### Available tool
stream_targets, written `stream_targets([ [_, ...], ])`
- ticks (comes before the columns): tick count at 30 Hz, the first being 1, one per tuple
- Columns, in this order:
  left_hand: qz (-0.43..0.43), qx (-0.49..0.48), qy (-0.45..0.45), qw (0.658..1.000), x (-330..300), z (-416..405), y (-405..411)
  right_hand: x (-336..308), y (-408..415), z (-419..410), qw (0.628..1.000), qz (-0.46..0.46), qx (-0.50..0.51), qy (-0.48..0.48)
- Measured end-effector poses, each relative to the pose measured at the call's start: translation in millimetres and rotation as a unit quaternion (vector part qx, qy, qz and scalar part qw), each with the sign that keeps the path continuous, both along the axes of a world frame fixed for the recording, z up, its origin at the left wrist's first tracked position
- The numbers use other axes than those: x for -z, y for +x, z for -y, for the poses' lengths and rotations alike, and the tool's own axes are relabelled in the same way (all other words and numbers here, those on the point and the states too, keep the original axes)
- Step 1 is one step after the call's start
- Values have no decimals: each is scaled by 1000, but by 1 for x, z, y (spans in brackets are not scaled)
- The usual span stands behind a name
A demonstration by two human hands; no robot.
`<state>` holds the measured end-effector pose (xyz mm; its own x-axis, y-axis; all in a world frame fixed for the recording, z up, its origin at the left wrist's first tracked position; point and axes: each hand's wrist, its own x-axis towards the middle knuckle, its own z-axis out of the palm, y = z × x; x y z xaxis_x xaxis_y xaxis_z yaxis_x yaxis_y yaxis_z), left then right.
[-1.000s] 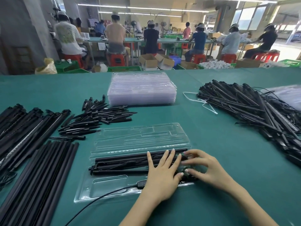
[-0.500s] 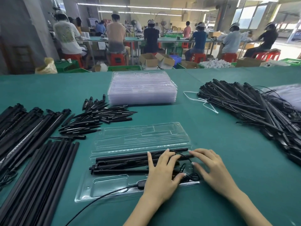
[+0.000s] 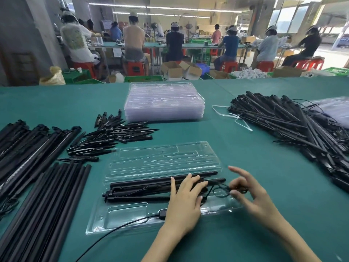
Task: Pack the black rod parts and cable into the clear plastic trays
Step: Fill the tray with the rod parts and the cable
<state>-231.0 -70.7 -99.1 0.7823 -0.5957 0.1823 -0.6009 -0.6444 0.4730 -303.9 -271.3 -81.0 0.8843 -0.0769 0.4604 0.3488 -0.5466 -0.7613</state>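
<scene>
A: Black rod parts (image 3: 160, 183) lie lengthwise in the near half of an opened clear plastic tray (image 3: 120, 214), a thin glossy shell with moulded rectangular pockets, sitting on the green felt-like worktop (image 3: 245, 152) at about 6 o'clock.

B: And the hands?

A: The left hand (image 3: 186, 200) rests flat on the right ends of the rods, fingers straight, pressing them down. The right hand (image 3: 251, 193) is at 5 o'clock, thumb and a fingertip pinching a loop of the thin black cable (image 3: 220, 190), the other fingers spread; it is blurred.

B: Where does the cable run?

A: From the loops at the tray's right end; another stretch leaves a small black inline block (image 3: 162, 214) by the left wrist and trails off towards 7 o'clock.

B: Anything else on the worktop?

A: A stack of clear trays (image 3: 164, 102) at 12 o'clock, pointed black spikes (image 3: 113, 137) at 10, long matte tubes (image 3: 37, 195) at 8, and a tangled heap of wired rods (image 3: 292, 125) at 2.
</scene>
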Motion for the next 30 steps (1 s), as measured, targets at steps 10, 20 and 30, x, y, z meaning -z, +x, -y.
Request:
stream_targets([
  [10, 10, 43, 101, 994, -1, 2, 2, 2, 1, -11, 960, -11, 226, -165],
  [20, 12, 51, 145, 988, 1, 3, 4, 4, 9, -12, 878, 202, 62, -429],
  [30, -13, 68, 146, 987, -4, 2, 6, 9, -7, 19, 973, 3, -95, -211],
])
